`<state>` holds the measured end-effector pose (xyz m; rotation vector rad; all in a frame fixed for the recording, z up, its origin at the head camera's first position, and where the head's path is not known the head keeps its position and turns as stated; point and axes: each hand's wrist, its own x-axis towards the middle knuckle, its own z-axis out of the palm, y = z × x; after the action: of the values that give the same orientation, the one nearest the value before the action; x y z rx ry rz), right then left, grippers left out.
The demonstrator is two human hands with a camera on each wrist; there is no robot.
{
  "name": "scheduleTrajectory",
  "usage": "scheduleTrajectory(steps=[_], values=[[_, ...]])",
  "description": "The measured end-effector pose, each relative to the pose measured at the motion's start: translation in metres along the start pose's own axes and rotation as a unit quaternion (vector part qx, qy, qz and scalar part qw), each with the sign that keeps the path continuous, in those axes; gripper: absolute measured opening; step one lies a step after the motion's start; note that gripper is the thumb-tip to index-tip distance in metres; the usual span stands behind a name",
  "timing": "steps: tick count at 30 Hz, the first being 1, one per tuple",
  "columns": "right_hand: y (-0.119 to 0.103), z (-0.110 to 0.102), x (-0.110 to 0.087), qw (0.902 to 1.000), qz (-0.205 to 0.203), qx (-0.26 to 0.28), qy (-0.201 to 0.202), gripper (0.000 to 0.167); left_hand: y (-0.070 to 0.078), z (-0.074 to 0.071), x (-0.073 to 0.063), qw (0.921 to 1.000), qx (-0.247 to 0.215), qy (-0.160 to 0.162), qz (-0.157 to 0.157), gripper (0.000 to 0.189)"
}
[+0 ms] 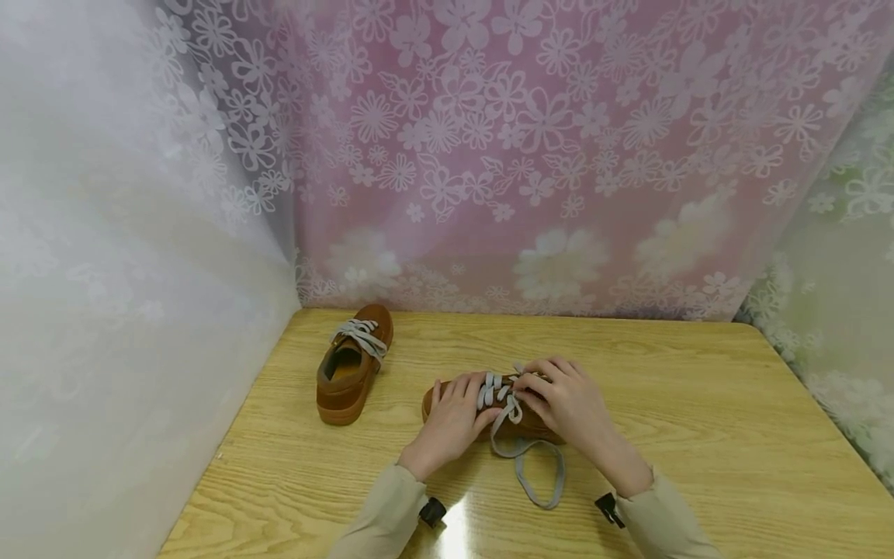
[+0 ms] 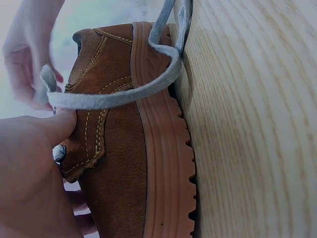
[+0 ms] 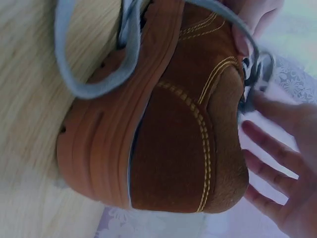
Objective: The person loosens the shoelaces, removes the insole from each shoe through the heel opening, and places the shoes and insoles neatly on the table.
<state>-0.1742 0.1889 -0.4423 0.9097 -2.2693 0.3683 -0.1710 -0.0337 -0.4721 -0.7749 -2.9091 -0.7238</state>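
A brown shoe with grey laces lies across the table, its toe to the left. My left hand holds its front part, fingers over the top and thumb beside the lacing. At the lacing near the ankle opening, my right hand pinches the grey shoelace between thumb and forefinger. The left wrist view shows the lace running across the shoe's side from those fingers. In the right wrist view, the heel faces the camera; the right hand's other fingers are spread beside the collar.
A second brown shoe, with grey laces across it, stands at the table's left. A long loop of loose lace lies on the wooden table in front of the held shoe. Floral curtains hang behind and at both sides.
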Motion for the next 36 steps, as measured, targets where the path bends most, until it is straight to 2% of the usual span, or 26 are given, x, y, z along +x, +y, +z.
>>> scheduleTrajectory(steps=[2,6,8,10,14,17,20,23,29,36], values=[[-0.002,-0.002,0.001,0.9993,0.005,0.029,0.024,0.014,0.0,0.001,0.0,1.0,0.0,-0.002,0.0,0.062],[-0.01,-0.009,0.006,0.9925,0.014,0.096,0.074,0.014,0.0,0.0,0.0,1.0,-0.006,-0.003,-0.003,0.061],[-0.016,-0.013,0.007,0.9881,0.003,0.132,0.08,0.012,0.0,-0.001,0.0,1.0,-0.004,-0.002,-0.004,0.06],[-0.02,-0.015,0.006,0.9847,-0.016,0.161,0.065,0.014,0.0,-0.001,0.0,1.0,0.001,0.002,-0.001,0.059],[-0.025,-0.015,-0.001,0.9807,-0.037,0.192,0.0,0.035,-0.001,0.0,0.0,1.0,0.005,0.005,0.005,0.06],[-0.022,-0.014,-0.005,0.9824,-0.024,0.183,-0.025,0.041,-0.001,0.0,0.0,1.0,0.002,0.001,0.004,0.063],[-0.015,-0.012,-0.004,0.9879,-0.008,0.154,-0.015,0.043,-0.001,0.0,0.0,1.0,-0.003,-0.005,-0.003,0.065],[-0.01,-0.009,-0.001,0.9935,-0.004,0.113,-0.01,0.038,0.0,0.0,-0.001,0.9999,-0.005,-0.009,-0.008,0.067],[-0.008,-0.003,0.004,0.9989,-0.021,0.003,-0.042,0.019,-0.001,0.002,0.0,0.9999,0.001,-0.011,-0.01,0.067],[-0.006,-0.003,0.005,0.9993,-0.012,-0.032,-0.019,0.02,0.0,0.001,0.001,0.9999,-0.002,-0.012,-0.011,0.069]])
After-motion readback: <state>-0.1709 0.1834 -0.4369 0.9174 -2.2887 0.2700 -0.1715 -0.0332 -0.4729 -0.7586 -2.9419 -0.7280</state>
